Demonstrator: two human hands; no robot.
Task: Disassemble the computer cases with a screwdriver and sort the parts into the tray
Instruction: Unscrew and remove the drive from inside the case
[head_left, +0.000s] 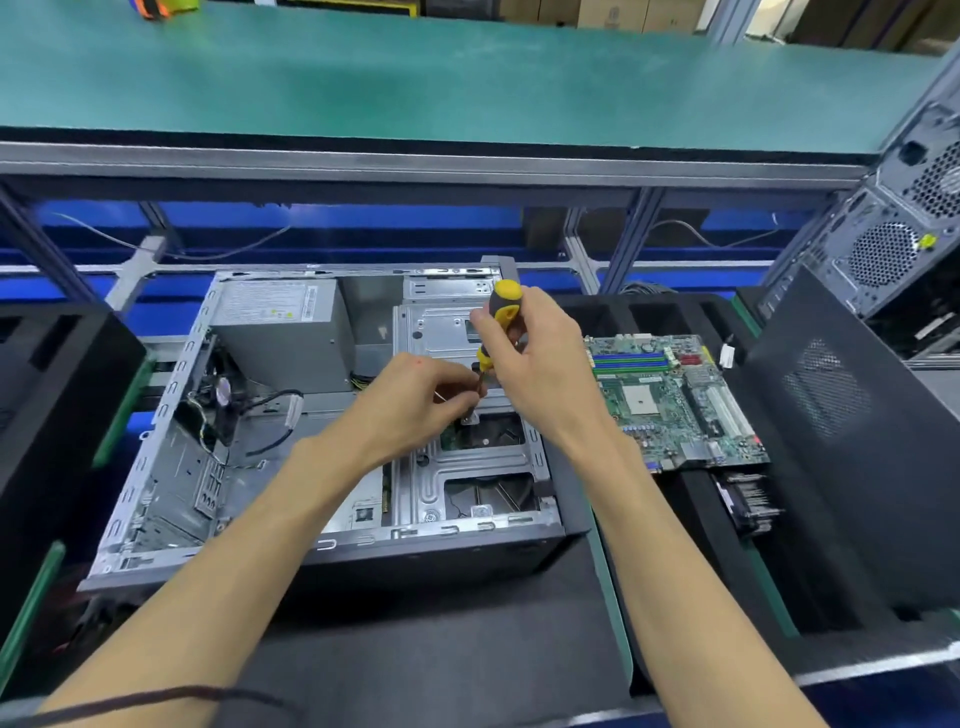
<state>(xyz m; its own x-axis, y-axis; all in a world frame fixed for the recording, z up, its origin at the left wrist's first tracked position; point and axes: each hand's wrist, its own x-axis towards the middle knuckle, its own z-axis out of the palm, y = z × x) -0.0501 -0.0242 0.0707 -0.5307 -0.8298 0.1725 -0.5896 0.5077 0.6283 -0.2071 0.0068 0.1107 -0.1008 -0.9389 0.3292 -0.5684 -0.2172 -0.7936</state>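
Observation:
An open computer case (171, 415) lies on its side before me, with its power supply (283, 332) at the back left and a silver drive cage (467, 462) on the right. My right hand (540, 358) grips a yellow and black screwdriver (503, 306), held upright with its tip down at the drive cage. My left hand (415, 395) pinches the screwdriver's shaft near the tip, just above the cage. A green motherboard (675, 400) lies in the black foam tray (696, 499) to the right of the case.
A black side panel (852, 441) leans at the right, with another computer case (904, 234) standing behind it. A black foam block (52, 415) stands at the left. A green-topped shelf (415, 78) runs overhead at the back. Loose cables (270, 415) lie inside the case.

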